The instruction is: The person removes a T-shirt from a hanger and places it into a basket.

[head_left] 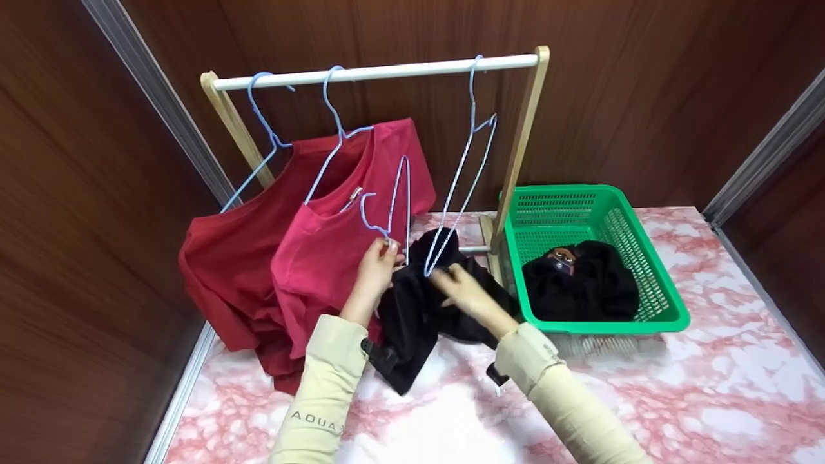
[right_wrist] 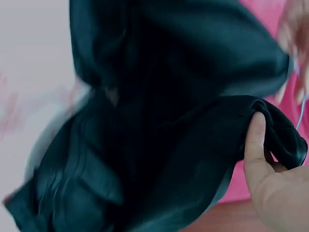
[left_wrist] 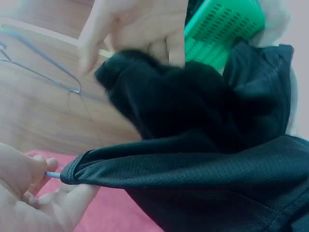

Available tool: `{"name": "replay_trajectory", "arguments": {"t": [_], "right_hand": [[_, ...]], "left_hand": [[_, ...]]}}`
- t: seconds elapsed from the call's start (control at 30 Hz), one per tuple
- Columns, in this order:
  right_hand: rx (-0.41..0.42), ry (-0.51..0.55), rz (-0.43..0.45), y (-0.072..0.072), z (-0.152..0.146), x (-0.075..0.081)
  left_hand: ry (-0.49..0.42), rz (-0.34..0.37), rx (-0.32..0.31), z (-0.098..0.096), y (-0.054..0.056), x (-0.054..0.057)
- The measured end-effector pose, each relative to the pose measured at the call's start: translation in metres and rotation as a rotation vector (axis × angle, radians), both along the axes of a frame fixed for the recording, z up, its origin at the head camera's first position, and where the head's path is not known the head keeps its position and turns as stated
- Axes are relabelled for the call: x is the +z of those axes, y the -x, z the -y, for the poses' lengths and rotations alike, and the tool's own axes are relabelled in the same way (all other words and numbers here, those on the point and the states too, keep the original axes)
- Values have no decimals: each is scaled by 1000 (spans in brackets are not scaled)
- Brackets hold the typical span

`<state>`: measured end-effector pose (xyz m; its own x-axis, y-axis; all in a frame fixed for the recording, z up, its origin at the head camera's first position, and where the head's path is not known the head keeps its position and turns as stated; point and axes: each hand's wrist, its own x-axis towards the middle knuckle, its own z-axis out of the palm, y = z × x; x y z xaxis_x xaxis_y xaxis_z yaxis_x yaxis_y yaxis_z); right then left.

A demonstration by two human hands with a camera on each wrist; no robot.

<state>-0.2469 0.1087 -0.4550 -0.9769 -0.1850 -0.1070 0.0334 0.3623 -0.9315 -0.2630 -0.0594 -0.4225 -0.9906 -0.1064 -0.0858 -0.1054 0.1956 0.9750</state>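
Note:
My left hand holds a blue wire hanger near its neck, the hook pointing away. In the left wrist view the gathered edge of a black garment is slipped over the hanger's wire, right at the left fingers. The garment looks like shorts, with two leg-like parts trailing over the tabletop. My right hand is at the garment's other side. In the right wrist view its thumb presses on the cloth edge while the other fingers are tucked behind, mostly hidden.
Red and pink tops hang on a wooden rack with a white rail. A bare blue hanger hangs just beyond my right hand. To the right, a green basket contains black cloth.

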Motion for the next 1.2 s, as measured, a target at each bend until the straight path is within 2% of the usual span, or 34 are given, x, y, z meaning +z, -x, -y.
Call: {"name": "replay_trajectory", "arguments": {"t": [0.07, 0.23, 0.33, 0.43, 0.57, 0.67, 0.77, 0.83, 0.93, 0.97, 1.03, 1.1, 1.17, 1.2], "right_hand": [[34, -77, -58, -6, 8, 0], [97, -290, -304, -18, 22, -4], [136, -365, -382, -21, 26, -7], [153, -392, -393, -23, 28, -8], [119, -450, -388, -24, 28, -10], [101, -494, -395, -24, 27, -11], [103, -488, -416, -25, 25, -11], [108, -472, -433, -25, 24, -12], [110, -449, -457, -25, 23, -13], [110, -440, -455, -25, 22, -13], [109, -434, -443, -25, 22, -13], [105, -430, -430, -26, 21, -14], [106, -429, -417, -27, 21, -15], [108, -435, -416, -28, 21, -16]], "left_hand": [[7, -1, -8, -4, 0, 1], [13, 1, -46, -15, -1, 4], [28, -35, -62, -20, -2, 4], [3, -52, -72, -24, -3, 2], [-88, -10, -77, -27, -2, 0], [-115, 24, -94, -28, -2, 0], [-144, 54, -135, -28, -2, 0], [-159, 63, -187, -25, -1, -1], [-182, 36, -296, -17, -1, -6], [-198, -7, -352, -13, 4, -15], [-181, -52, -403, -9, 5, -18], [-158, -92, -420, -8, 4, -19], [-103, -135, -401, -9, 4, -17], [-64, -131, -367, -12, -1, -8]]}}
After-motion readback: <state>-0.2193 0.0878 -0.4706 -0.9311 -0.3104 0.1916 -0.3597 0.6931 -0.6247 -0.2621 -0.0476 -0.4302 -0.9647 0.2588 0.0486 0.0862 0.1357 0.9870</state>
